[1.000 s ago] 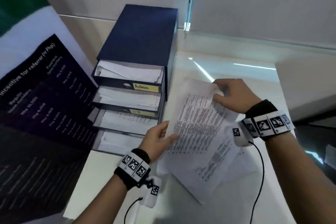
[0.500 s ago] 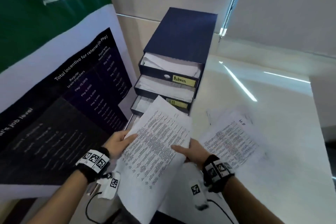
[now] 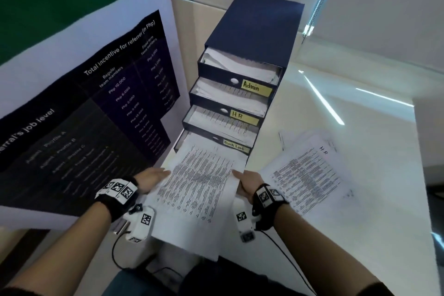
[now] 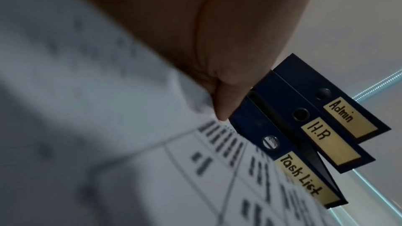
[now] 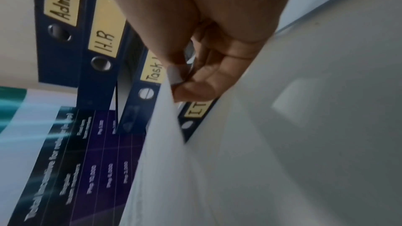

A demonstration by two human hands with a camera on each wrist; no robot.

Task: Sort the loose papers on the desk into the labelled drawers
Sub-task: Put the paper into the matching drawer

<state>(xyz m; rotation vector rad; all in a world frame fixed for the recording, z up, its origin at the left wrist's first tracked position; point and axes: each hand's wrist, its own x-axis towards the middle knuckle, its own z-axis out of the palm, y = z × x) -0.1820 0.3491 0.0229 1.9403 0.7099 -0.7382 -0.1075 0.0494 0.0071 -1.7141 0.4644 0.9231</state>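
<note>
Both hands hold one printed sheet [image 3: 199, 182] low in the centre of the head view, its far edge reaching the lowest open drawers of the dark blue drawer unit [image 3: 254, 31] that stands in the upper middle of the frame. The left hand [image 3: 150, 179] grips the sheet's left edge; the left wrist view shows a thumb pressed on the paper, though the other fingers are hidden beneath it. The right hand [image 3: 248, 182] pinches the right edge between thumb and curled fingers [image 5: 195, 90], as the right wrist view shows plainly. The drawers labelled Admin [image 3: 255, 87], HR [image 3: 243, 116] and Task List [image 3: 236, 148] all stand pulled out, stepped one below the other, and each already has white papers in it; a fourth, the IT drawer [image 5: 195, 109], shows only in the right wrist view, right by the sheet's edge. I judge the sorting well under way but not finished: this sheet is not yet let go, and which of the two lowest drawers it is meant for I cannot tell. At the right of the head view a loose pile [image 3: 310, 170] lies on the white worktop [image 3: 360, 127], its top page marked HR by hand, so several papers are left to file. A poster [image 3: 84, 103] fills the left of the frame.
</note>
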